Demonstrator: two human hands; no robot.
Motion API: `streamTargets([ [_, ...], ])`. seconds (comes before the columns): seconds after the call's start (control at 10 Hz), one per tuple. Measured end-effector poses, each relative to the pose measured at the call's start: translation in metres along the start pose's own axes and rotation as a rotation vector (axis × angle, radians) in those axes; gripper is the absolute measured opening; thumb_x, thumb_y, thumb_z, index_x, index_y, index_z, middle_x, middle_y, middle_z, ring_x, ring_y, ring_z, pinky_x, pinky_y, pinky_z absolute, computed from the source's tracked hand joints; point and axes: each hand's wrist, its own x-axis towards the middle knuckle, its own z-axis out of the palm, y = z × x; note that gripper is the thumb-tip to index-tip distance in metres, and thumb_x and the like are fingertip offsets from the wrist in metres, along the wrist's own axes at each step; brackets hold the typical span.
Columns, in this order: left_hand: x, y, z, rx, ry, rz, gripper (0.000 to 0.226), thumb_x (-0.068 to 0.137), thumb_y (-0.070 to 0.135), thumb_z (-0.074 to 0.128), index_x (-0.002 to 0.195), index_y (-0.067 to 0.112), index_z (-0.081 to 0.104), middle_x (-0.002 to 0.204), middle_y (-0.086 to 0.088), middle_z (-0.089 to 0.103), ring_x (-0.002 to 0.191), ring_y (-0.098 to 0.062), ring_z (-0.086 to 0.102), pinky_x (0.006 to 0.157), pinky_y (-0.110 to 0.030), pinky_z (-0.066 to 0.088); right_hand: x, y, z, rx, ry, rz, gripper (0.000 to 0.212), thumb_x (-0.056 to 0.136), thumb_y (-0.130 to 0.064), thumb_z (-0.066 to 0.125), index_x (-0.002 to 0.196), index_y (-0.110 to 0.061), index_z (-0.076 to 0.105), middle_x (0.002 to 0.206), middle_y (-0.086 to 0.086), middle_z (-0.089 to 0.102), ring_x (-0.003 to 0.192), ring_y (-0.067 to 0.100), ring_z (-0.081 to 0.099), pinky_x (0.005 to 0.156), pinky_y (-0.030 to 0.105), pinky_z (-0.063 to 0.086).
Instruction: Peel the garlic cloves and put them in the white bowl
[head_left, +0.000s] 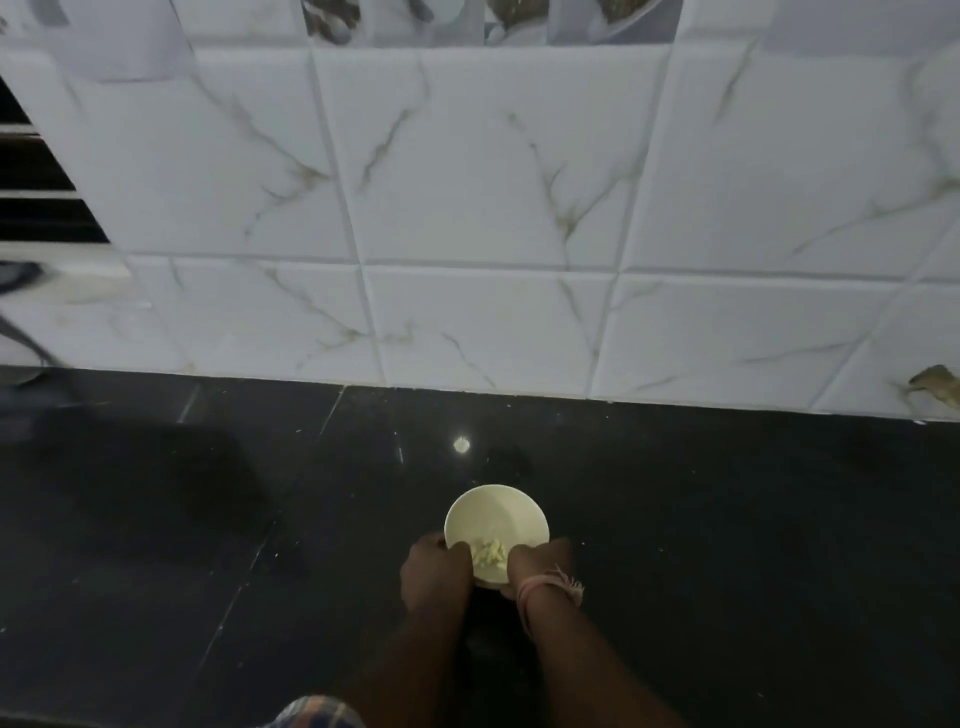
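A small white bowl (496, 514) sits on the black countertop (727, 545), low in the middle of the head view. Several pale peeled garlic cloves (489, 553) lie in its near part. My left hand (436, 569) grips the bowl's left rim, with the thumb over the edge. My right hand (530, 564) grips the right rim in the same way; a pink thread band is tied round that wrist. The near side of the bowl is hidden by both hands.
A white marble-pattern tiled wall (493, 208) rises behind the counter. A dark blurred object (21, 379) stands at the far left edge. A small bright light reflection (461, 444) shows on the counter behind the bowl. Small white flecks dot the counter.
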Motion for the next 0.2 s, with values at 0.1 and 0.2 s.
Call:
streamTargets([
  [0.1,-0.002,-0.003,-0.002,0.083,-0.038,0.041,0.035,0.087,0.028,0.058,0.116,0.014,0.071,0.107,-0.009,0.071,0.095,-0.029,0.064,0.076,-0.031,0.048,-0.033,-0.014,-0.012,-0.105,-0.002,-0.008,0.055,0.08,-0.018,0.06,0.133,-0.006,0.05,0.128,0.016,0.064,0.111,0.038,0.066,0.089,0.038,0.056],
  [0.2,-0.001,0.012,-0.013,0.158,0.028,0.016,0.043,0.092,0.031,0.054,0.126,0.005,0.061,0.127,-0.018,0.062,0.116,-0.037,0.061,0.088,-0.036,0.048,-0.048,-0.037,-0.02,-0.163,0.116,-0.052,0.05,0.087,-0.016,0.059,0.135,-0.004,0.054,0.134,0.016,0.061,0.121,0.035,0.061,0.094,0.036,0.052],
])
